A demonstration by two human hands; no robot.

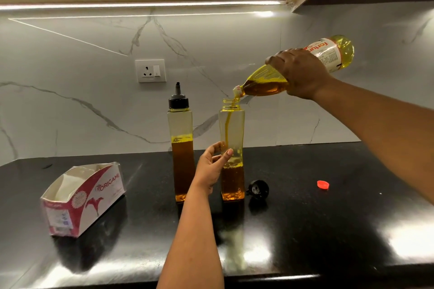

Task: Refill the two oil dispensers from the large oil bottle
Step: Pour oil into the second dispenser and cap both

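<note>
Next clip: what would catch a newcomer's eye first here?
The large oil bottle, tipped by the right hand, pours a thin stream into the open dispenser at centre, which the left hand steadies. Beside it stands the capped dispenser. A white-and-red carton lies left on the black counter.

Open counter (305, 230) in front, tissue box (84, 197) blocking left, capped dispenser (181, 148) beside open dispenser (232, 148), loose caps at right.

Tilted large oil bottle (270, 80) pours into uncapped dispenser (232, 129) beside capped dispenser (180, 148).
</note>
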